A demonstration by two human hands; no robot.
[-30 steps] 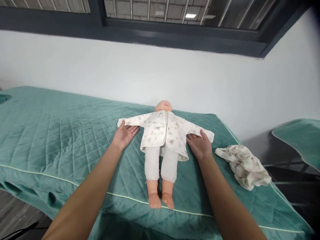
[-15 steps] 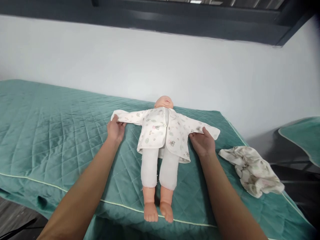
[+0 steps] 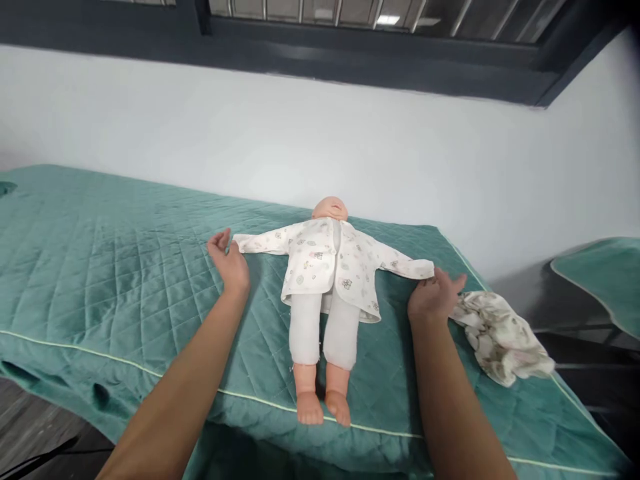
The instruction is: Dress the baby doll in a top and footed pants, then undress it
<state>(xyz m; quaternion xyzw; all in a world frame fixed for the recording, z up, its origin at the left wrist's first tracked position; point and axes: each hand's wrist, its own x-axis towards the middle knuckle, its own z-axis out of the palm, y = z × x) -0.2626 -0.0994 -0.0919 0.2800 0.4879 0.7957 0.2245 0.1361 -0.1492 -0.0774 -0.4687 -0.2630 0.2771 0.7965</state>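
Teal quilted cover (image 3: 100, 267) on a long bed, pale piping (image 3: 100, 353) along the near edge. Crumpled printed cloth (image 3: 500, 337) lies at the bed's right end. White wall (image 3: 250, 133) behind, dark window frame (image 3: 350, 57) above. Second teal-covered bed (image 3: 600, 280) at far right, apart. Dark floor (image 3: 30, 427) at lower left.

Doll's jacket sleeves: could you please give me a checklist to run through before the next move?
1. Doll flat on its back on the quilted cover: ok.
2. Both jacket sleeves spread sideways: ok.
3. Left hand at one sleeve end, fingers open: ok.
4. Right hand grip on the other cuff: cannot tell.
5. Crumpled cloth clear of the doll: ok.
6. Feet back from the cover's edge: not ok, at the piping.
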